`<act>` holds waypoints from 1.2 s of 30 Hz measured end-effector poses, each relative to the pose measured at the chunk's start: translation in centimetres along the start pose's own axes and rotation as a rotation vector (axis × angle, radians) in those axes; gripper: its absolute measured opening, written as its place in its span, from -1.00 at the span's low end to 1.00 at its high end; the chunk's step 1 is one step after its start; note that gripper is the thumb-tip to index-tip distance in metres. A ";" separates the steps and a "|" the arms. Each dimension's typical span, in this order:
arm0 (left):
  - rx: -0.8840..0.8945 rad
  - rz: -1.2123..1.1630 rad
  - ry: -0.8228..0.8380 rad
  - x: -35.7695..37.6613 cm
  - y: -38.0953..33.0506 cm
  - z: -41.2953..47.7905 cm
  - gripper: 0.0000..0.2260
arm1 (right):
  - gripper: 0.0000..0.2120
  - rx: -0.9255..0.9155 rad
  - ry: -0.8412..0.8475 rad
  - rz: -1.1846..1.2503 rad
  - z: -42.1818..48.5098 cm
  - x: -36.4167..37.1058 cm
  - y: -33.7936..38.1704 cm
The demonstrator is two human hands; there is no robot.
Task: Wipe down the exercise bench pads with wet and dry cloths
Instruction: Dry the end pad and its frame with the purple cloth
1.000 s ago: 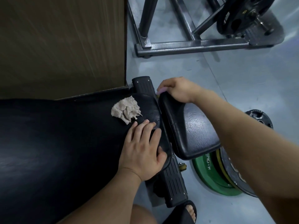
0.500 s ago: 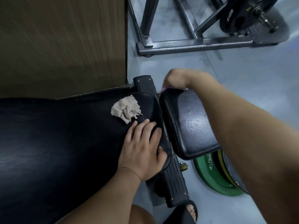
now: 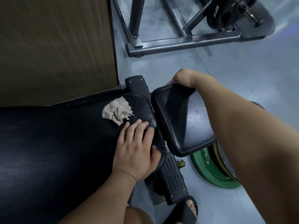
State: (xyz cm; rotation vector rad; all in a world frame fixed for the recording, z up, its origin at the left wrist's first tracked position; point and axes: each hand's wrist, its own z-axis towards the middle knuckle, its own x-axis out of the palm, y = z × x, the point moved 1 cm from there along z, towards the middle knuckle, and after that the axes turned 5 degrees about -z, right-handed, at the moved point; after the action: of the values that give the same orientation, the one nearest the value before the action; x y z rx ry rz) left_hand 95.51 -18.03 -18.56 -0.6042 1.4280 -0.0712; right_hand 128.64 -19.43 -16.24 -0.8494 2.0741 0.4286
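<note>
In the head view, the left hand [image 3: 137, 149] lies flat on the end of the long back pad [image 3: 56, 143]. Its fingers [image 3: 137, 125] are straight and spread, holding nothing and bracing just beside a crumpled beige cloth [image 3: 117, 112] that rests on the same pad. The right hand [image 3: 182, 76] is at the far rim of the seat pad [image 3: 186, 120], its fingers curled down round a pink cloth [image 3: 171, 81] of which only a sliver shows. Compared with a second ago, this hand has slid along that far rim, away from the corner nearest the gap between the pads, while the left hand and the beige cloth have not moved. That suggests the seat pad's edge is being wiped now, with its broad face and the back pad probably still to do. A green weight plate [image 3: 208, 172] lies on the floor below the seat.
</note>
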 end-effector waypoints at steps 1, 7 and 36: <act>0.001 0.000 -0.003 0.0 0.0 0.0 -0.55 | -0.64 0.020 -0.014 0.007 0.0 0.2 -0.4; 0.002 0.009 -0.020 0.1 0.0 0.0 -0.56 | -0.66 0.131 -0.103 0.075 0.2 1.4 -2.5; 0.011 0.068 -0.033 0.4 -0.2 0.1 -0.55 | -0.64 0.002 -0.203 0.541 -4.7 2.2 -3.5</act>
State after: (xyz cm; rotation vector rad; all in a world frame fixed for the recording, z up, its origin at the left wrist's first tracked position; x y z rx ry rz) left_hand 95.72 -18.36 -18.81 -0.5446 1.4145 -0.0152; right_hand 127.51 -25.52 -15.17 -0.2152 2.0911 0.7652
